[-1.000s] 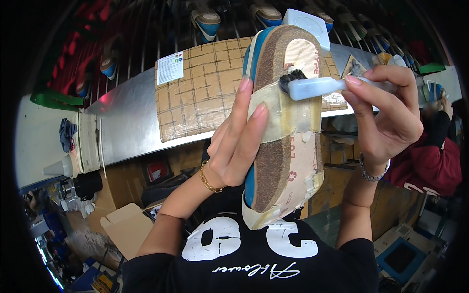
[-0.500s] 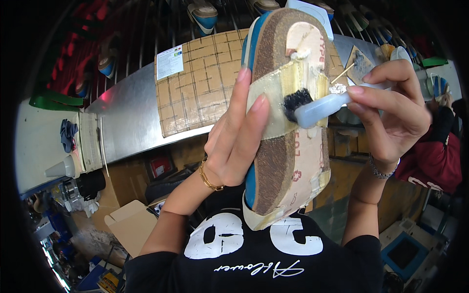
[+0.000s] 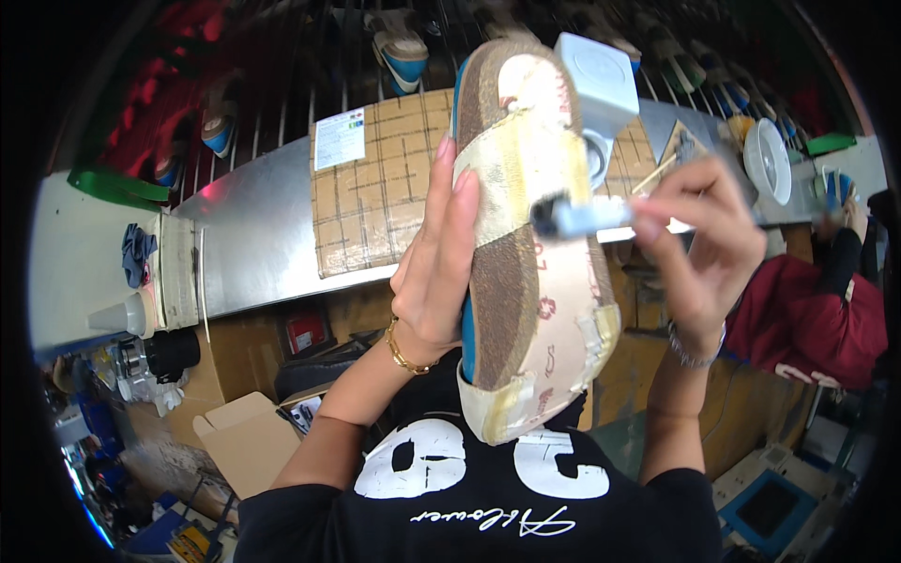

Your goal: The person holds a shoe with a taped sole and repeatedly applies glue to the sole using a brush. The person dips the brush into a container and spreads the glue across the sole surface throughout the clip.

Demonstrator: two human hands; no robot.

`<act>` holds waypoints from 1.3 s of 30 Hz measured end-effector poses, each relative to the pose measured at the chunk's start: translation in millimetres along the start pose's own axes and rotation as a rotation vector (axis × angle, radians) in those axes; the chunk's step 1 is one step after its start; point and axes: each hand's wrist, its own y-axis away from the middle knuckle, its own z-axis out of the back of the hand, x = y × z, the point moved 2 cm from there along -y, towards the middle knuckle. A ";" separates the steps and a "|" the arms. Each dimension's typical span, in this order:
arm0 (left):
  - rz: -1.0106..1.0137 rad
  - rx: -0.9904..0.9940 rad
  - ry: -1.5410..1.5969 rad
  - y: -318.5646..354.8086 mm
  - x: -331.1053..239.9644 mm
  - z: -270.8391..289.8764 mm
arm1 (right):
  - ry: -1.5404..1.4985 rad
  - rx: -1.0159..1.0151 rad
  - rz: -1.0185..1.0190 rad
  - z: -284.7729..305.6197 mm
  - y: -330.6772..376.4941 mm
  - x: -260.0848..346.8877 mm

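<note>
A sandal on a blue last is held up in front of me, its underside facing me. It has a brown cork edge, a pale insole board and a light strap folded over onto the bottom. My left hand grips the sandal along its left side, the fingertips at the strap. In my right hand, the thumb and fingers pinch a brush with a pale handle and black bristles. Its bristles are at the strap's lower edge, mid-underside; motion blurs the brush and that hand.
Cardboard lies on a metal bench beyond the sandal. A white container and a white bowl stand there. Shoes sit on a rack behind. At right is another person in a maroon top.
The sandal has shifted slightly left and turned a little more upright. My right hand has moved left and slightly down with the brush, whose bristles moved from mid-strap toward its lower edge.
</note>
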 end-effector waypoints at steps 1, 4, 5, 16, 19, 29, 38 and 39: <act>-0.006 -0.033 -0.016 0.0 1.5 -0.8 | -0.082 0.038 -0.111 0.8 7.8 2.4; -0.010 -0.096 -0.056 -1.1 9.3 -1.5 | -0.375 0.177 -0.418 0.2 19.2 -5.2; -0.008 -0.113 -0.066 -0.9 12.4 -1.0 | -0.490 0.187 -0.561 -2.9 22.0 -13.5; 0.204 0.046 0.037 3.7 11.8 6.4 | 0.537 -0.108 -0.334 -9.1 63.4 -117.3; 0.293 0.130 0.124 4.1 4.6 3.0 | 0.175 -0.266 0.000 -12.9 25.6 -55.4; 0.486 0.294 0.277 -3.7 -6.1 -3.4 | 0.156 0.108 0.386 -36.3 -19.1 -12.6; 0.079 0.092 0.100 -9.5 -5.2 -0.4 | -0.296 0.264 0.127 -27.1 -7.4 -9.7; 0.031 0.051 0.078 -11.9 -3.9 -3.4 | -0.333 0.228 0.061 -25.7 -1.9 -5.9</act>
